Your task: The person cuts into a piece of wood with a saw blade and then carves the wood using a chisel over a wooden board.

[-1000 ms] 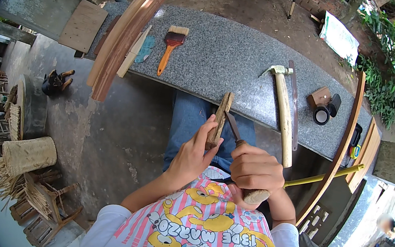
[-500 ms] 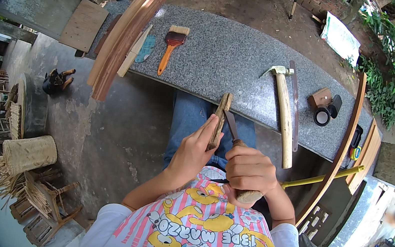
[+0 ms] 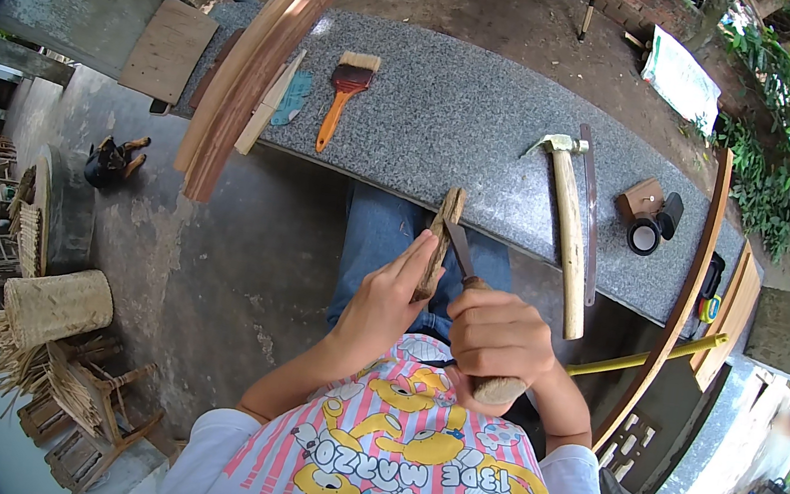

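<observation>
Left hand pinched a short, rough brown wooden stick, likely light, stiff, best held low; right hand clenched a dark-bladed, wooden-handled knife.

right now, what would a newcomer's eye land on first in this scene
Likely the centre: the left hand holds a stick, the right hand a wood-handled blade angled toward it. Next, the hammer on the bench at right, its handle overhanging the near edge, and the brush at left. Then perhaps the dog lying on the floor, far left.
</observation>
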### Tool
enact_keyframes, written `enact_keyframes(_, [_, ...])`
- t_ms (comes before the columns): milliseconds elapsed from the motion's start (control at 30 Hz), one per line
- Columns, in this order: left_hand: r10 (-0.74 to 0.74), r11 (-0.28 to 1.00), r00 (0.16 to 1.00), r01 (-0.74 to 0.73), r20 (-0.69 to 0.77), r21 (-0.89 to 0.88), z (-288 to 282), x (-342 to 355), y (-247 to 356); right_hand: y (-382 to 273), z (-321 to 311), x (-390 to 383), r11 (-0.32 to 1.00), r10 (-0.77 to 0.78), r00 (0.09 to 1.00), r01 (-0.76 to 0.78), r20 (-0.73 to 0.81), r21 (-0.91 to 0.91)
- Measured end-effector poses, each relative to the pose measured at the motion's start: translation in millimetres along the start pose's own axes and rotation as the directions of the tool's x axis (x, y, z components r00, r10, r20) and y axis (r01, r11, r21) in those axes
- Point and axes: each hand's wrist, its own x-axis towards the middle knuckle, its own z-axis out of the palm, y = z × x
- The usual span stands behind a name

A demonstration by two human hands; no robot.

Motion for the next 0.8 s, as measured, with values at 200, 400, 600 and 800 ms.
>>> enact_keyframes(200, [-0.062, 0.997, 0.998, 0.062, 0.001, -0.050, -3.0, 4.3, 0.0, -3.3, 2.3, 6.1, 1.000, 0.019, 1.000, -0.019, 0.011, 0.007])
enact_keyframes(400, [-0.058, 0.997, 0.998, 0.057, -0.018, -0.049, -1.4, 5.1, 3.1, 2.4, 4.2, 3.8, 1.000, 0.018, 0.998, -0.017, 0.068, -0.021])
enact_keyframes(600, [-0.078, 0.994, 0.997, 0.078, 0.001, -0.078, -4.5, 3.9, 2.9, -1.2, 12.0, 5.3, 0.999, -0.036, 0.998, 0.037, 0.049, -0.020])
enact_keyframes(800, [-0.098, 0.993, 0.995, 0.098, -0.009, -0.063, -4.2, 3.1, 1.7, 0.2, 8.9, 3.9, 0.999, -0.033, 0.997, 0.035, 0.063, -0.041])
